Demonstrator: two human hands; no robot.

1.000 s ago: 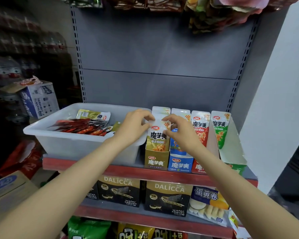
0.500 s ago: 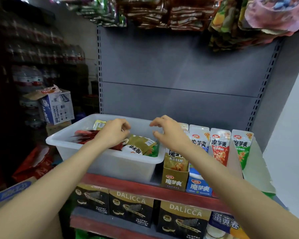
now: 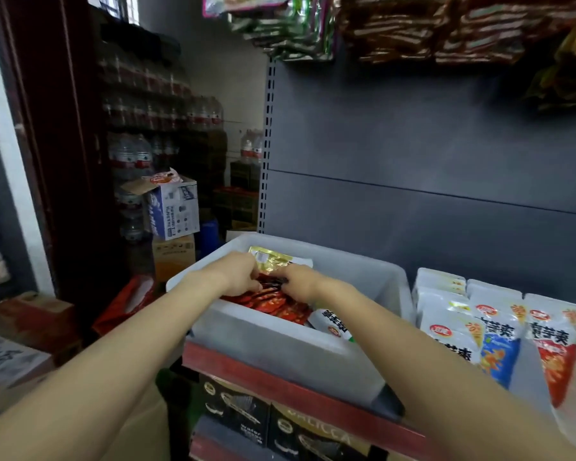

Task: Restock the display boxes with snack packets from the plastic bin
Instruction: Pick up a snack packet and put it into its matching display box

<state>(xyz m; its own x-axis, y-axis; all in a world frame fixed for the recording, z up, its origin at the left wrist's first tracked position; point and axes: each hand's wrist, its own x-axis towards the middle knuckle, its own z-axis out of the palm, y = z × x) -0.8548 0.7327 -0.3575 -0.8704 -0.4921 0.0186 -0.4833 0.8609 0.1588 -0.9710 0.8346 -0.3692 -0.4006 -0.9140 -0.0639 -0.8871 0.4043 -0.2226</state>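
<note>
A translucent white plastic bin [image 3: 280,354] sits at the left end of a red-edged metal shelf [image 3: 313,397], beside upright cardboard display boxes [image 3: 499,331] of snack packets. Both hands reach into the bin: the left hand [image 3: 238,274] and right hand [image 3: 298,282] curl down onto red foil snack packets [image 3: 273,302]; whether either grip has closed on one cannot be told. Slippery overlapping packets could slide loose or spill when lifted.

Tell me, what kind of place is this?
Probably a small grocery shop: a grey metal shelf rack, hanging snack bags, and stacked bottled-water packs. Both hands reach into the translucent plastic bin.
</note>
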